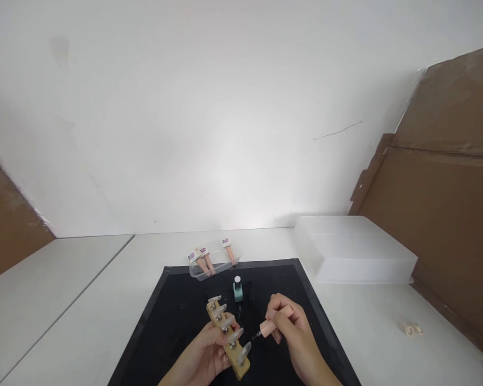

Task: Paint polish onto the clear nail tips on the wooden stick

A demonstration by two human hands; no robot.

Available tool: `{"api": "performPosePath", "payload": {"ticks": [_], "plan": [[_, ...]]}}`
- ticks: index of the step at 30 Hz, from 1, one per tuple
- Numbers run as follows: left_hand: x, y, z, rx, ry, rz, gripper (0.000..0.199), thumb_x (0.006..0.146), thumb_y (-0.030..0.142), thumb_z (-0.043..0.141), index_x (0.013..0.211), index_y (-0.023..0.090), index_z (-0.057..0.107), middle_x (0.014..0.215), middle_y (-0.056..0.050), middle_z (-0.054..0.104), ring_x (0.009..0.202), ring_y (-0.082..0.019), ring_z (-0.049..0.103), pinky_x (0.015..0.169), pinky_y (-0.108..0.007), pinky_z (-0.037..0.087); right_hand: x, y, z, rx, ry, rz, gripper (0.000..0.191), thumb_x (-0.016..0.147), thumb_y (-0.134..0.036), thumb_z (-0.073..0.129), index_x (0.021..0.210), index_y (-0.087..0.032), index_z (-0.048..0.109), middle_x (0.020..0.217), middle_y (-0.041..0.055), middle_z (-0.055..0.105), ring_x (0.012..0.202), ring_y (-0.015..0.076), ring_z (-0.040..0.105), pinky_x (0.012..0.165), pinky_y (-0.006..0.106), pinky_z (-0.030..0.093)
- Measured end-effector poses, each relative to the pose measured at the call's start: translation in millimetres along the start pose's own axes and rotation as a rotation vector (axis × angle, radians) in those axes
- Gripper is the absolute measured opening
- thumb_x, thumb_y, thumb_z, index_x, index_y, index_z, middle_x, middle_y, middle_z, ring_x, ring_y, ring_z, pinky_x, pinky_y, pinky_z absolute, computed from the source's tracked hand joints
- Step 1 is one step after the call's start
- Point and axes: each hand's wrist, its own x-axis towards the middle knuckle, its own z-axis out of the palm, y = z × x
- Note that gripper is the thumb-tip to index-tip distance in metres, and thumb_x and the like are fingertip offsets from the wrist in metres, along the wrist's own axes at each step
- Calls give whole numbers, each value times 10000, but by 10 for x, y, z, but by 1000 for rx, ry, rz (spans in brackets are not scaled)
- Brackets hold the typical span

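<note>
My left hand is closed around a yellowish nail-tip stand, a slim bar tilted over the mat. Several clear false nails stick out from small round metal posts along it. In my right hand, a nail polish brush with a pink handle is pinched between the fingers. Its thin dark tip points at the lowest false nail, close beside it; I cannot tell if they touch. A small teal nail polish bottle with a white cap stands upright just beyond the hands.
A black mat covers the work area. At its far edge sits a clear plastic tray with several pink labelled tubes. A white box stands at the back right. Small beige rings lie on the white table at right.
</note>
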Motion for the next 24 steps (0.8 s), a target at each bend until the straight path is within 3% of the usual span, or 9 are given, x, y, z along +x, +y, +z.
{"api": "performPosePath", "payload": {"ticks": [6,10,16,24], "plan": [[27,1,5,-13,8,-3,227,569,67,614,778,148,577,688,32,562,511,-44,396,570,-216,330,-48,-76,30,-76,-207,-68,187,733,-249,548,569,-159,543,562,-36,443,431,77,347,436,223,238],[33,-8,-3,-6,4,0,221,580,87,618,789,144,580,697,19,561,567,-69,452,586,-223,338,-36,-104,66,-80,-165,-7,152,710,-194,544,560,-168,537,530,-40,473,414,78,367,435,217,255],[15,-18,-19,-15,3,-5,210,568,60,595,760,143,583,663,37,541,496,-40,383,546,-205,305,10,-7,26,-27,-8,22,140,706,-189,509,567,-178,493,475,-40,495,405,86,332,415,207,239],[15,1,3,-24,22,-3,226,582,75,625,790,151,583,710,21,567,577,-73,475,603,-228,347,-38,-97,44,-91,-204,-51,202,742,-285,571,580,-167,544,562,-43,424,423,70,325,421,215,234]]}}
